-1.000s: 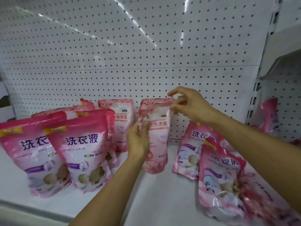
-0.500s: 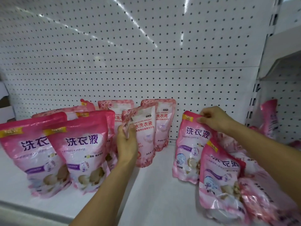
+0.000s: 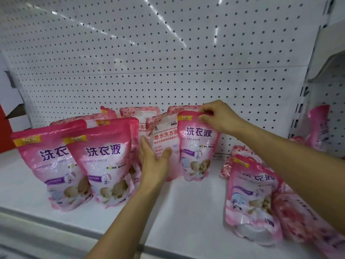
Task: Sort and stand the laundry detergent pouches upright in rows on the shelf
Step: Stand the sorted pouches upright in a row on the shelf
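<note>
**Pouch placement on shelf**

Our right hand [image 3: 219, 116] pinches the top edge of a pink pouch [image 3: 197, 146] standing mid-shelf [image 3: 186, 206]. Our left hand [image 3: 153, 163] – fingers straight – presses the floral pouch [image 3: 164, 135] just beside it, both upright.

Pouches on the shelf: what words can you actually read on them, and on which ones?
"NEW" and "洗衣液": pink pouch pinched at its top by the right hand.
"洗衣液": front pink pouch on the left; its yellow tag is blurred.
"NEW" and "洗衣液": leftmost pink pouch.
"香水洗衣液": floral pouch steadied by the left hand.
"NEW": leaning pouch on the right; its big letters are warped.
All smaller print is too fine to read.
</note>
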Tool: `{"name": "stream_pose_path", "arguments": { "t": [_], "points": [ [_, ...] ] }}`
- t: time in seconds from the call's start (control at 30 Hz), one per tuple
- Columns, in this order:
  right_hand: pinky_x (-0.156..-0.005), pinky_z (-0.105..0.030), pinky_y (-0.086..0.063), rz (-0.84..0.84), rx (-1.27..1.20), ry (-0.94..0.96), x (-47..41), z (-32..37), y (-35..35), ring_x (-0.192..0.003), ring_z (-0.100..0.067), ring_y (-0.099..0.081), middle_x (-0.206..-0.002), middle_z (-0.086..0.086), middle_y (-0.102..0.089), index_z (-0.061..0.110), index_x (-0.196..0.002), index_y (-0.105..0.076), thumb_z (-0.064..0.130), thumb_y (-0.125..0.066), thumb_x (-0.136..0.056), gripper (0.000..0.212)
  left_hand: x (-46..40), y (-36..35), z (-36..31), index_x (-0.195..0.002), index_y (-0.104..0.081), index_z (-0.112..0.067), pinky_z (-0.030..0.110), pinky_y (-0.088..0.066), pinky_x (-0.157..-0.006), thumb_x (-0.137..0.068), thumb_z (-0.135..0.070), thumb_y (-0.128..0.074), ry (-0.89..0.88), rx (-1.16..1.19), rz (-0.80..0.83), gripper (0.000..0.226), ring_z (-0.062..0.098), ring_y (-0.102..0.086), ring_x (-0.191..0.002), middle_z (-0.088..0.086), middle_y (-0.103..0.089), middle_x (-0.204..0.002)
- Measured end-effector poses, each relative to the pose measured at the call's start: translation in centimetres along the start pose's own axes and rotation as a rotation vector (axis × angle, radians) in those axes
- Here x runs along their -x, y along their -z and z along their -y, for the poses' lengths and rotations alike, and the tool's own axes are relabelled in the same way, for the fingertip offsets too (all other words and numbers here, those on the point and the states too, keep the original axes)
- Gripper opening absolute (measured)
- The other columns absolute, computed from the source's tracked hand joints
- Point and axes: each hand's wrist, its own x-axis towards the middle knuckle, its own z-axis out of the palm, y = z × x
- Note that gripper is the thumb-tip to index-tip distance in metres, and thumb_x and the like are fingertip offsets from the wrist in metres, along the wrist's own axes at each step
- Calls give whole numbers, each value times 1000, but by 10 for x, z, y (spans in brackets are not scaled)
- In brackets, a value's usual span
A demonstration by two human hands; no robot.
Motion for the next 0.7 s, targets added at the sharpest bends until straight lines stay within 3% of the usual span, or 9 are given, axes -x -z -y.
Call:
{"name": "stream_pose_path", "arguments": {
  "t": [0.1, 0.17, 0.23, 0.3, 0.37, 0.4, 0.47, 0.6, 0.7],
  "points": [
    [-95, -37, -48, -92, -67, -35, 17, -16, 15, -102, -16, -60, -111, 3, -63, 22, -127, -57, 31, -62, -92, 37, 37, -6, -1, -155, -7, -28, 43, -23, -118, -92, -22, -65, -219, -77, -35, 85, 16, -17, -146, -7, -14, -156],
    [-88, -37, -49, -176, -16, -125, 37, -37, 27, -97, -15, -59, -107, 5, -60, 24, -127, -53, 38, -59, -93, 37, 60, -15, -3, -151, -19, -30, 35, -29, -113, -93, -27, -63, -263, -78, 133, 72, 12, -27, -141, -11, -23, -148],
    [-86, -40, -52, -72, 90, -284, 58, -64, 38, -91, -17, -61, -104, 3, -60, 20, -117, -57, 38, -58, -94, 30, 71, -34, -7, -149, -24, -32, 32, -35, -107, -95, -39, -59, -102, -114, 405, 65, 14, -37, -137, -13, -30, -146],
    [-78, -34, -53, 178, 233, -425, 79, -89, 44, -78, -14, -61, -89, 1, -63, 13, -96, -63, 33, -59, -95, 20, 77, -57, -10, -152, -22, -28, 33, -39, -105, -94, -50, -54, 122, -121, 630, 69, 15, -47, -131, -9, -38, -147],
    [-69, -29, -48, 385, 360, -513, 97, -104, 42, -70, -14, -57, -82, -2, -66, 9, -88, -65, 32, -59, -95, 24, 76, -81, -7, -148, -31, -18, 29, -50, -97, -93, -53, -55, 284, -40, 739, 69, 9, -65, -108, -3, -59, -130],
    [-70, -29, -47, 428, 393, -542, 103, -107, 39, -73, -16, -59, -87, -6, -69, 8, -93, -66, 32, -59, -95, 26, 75, -91, -4, -142, -39, -14, 30, -54, -92, -91, -53, -59, 345, 23, 762, 67, 10, -70, -96, 0, -68, -118],
    [-70, -29, -47, 410, 397, -552, 109, -113, 34, -77, -20, -61, -94, -11, -72, 4, -98, -67, 31, -58, -95, 29, 70, -107, 0, -129, -55, -7, 40, -56, -93, -87, -50, -65, 418, 99, 769, 61, 21, -74, -94, 8, -76, -106],
    [-55, -26, -41, 334, 293, -540, 111, -112, 39, -58, -13, -48, -67, -3, -56, 10, -73, -58, 22, -60, -95, 25, 76, -115, -2, -114, -63, 0, 42, -59, -84, -93, -22, -66, 434, 133, 712, 31, 30, -72, -85, 19, -75, -104],
    [-55, -26, -36, 193, 51, -452, 114, -93, 50, -58, -12, -44, -66, 0, -50, 13, -74, -54, 21, -54, -98, 26, 81, -107, -3, -111, -65, -3, 48, -58, -86, -91, -10, -67, 378, 245, 626, 21, 34, -72, -91, 19, -75, -102]
  ]
}}
